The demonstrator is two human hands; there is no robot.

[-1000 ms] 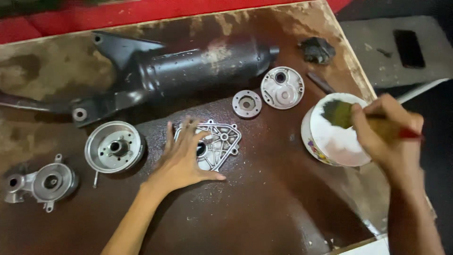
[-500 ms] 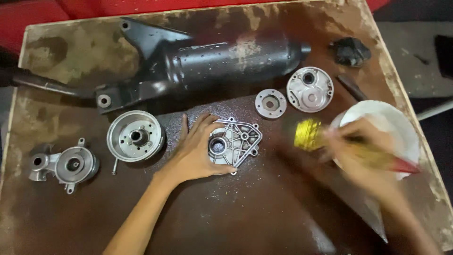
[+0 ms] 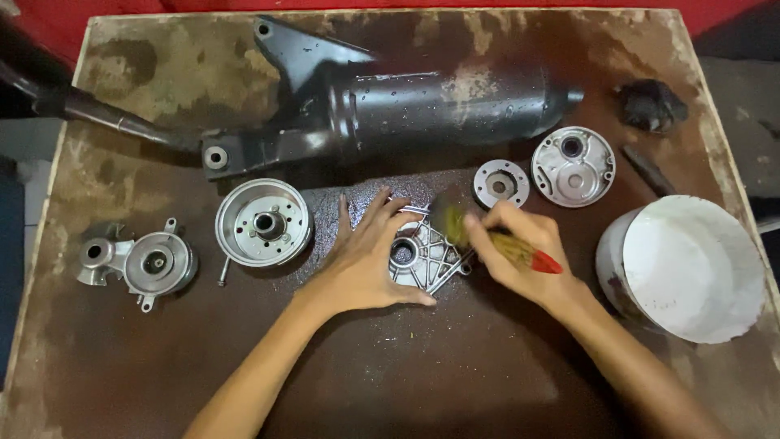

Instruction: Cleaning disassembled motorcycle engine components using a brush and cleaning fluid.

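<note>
- So, far left at 9 o'clock: small grey metal housing [image 3: 138, 264] w/ two round bores, lying well apart from both hands.
- Just right of it, round metal drum [image 3: 262, 222] w/ hub in the middle, near the left hand but not touching it.
- Across 12 o'clock: long black exhaust pipe [image 3: 390, 110], wet-looking, lying along the brown board [image 3: 406, 382].
- Left hand [image 3: 361, 264] at centre: flat, palm down, fingers spread wide, pressing on the left part of the ribbed metal cover [image 3: 426, 256]; grips nothing, just pins it. Forearm comes in from 7 o'clock.
- Cover sits dead centre of the board, between both hands, flat on the wet patch.
- Right hand [image 3: 520, 260]: fingers curled closed round a paintbrush [image 3: 496, 244], red handle end poking out at 4 o'clock, bristles at 10 o'clock on the cover's top-right edge. Forearm enters from 5 o'clock, wrist bent inward.
- Risk, my guess: board looks slick, so the cover could skid under the brush if the flat palm eases off; bristles may flick liquid onto nearby parts.
- At 1–2 o'clock: small metal ring [image 3: 500, 183] & a round metal plate [image 3: 573, 165], close behind the brush.
- At 3 o'clock: white bucket [image 3: 691, 268], near the right forearm; an elbow swing could prob. knock it.
</note>
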